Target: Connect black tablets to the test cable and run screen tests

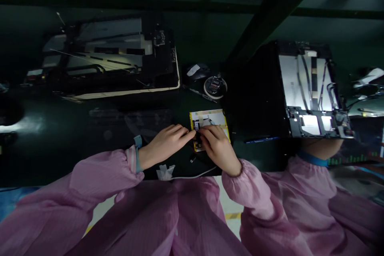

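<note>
A flat white panel with yellow edges (221, 117) lies on the dark bench in front of me, with a darker strip and small parts at its left end. My left hand (168, 143) reaches in from the left, its thumb and forefinger pressed together at that dark end. My right hand (219, 148) rests over the panel's lower part, fingers curled in and meeting the left fingertips. Whatever is pinched between them is too small and too hidden to name. Just below the panel lies a small white connector (192, 160).
Stacked open device housings (111, 56) stand at the back left. Behind the panel are a mouse (198, 71), a pen-like tool (199, 93) and a round dish (215, 87). To the right are a blue pen (262, 140) and a co-worker's arm (318, 168) by an upright panel (310, 84).
</note>
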`<action>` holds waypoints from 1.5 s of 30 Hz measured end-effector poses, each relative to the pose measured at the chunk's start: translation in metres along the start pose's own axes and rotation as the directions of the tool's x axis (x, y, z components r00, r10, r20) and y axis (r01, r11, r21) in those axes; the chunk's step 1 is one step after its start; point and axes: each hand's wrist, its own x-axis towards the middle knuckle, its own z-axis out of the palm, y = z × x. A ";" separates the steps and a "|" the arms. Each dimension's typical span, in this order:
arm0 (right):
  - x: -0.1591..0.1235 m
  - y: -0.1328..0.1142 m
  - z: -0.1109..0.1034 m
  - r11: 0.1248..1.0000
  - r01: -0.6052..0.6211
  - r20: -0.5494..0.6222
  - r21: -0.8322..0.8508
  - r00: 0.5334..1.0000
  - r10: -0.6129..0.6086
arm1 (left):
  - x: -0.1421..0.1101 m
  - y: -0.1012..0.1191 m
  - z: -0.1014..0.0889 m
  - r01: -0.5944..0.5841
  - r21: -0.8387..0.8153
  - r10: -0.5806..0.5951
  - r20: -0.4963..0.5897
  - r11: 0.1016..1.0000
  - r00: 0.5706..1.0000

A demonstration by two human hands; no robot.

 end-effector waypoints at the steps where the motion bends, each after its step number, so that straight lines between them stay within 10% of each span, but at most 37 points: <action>1: -0.001 0.002 0.002 1.000 0.009 -0.011 0.023 1.000 -0.008 | -0.002 0.000 0.001 0.006 -0.006 -0.006 -0.016 1.000 1.000; 45: -0.005 0.009 0.018 0.990 0.009 -0.101 0.139 0.995 0.005 | 0.004 -0.001 0.008 0.036 -0.135 -0.047 -0.079 0.990 0.996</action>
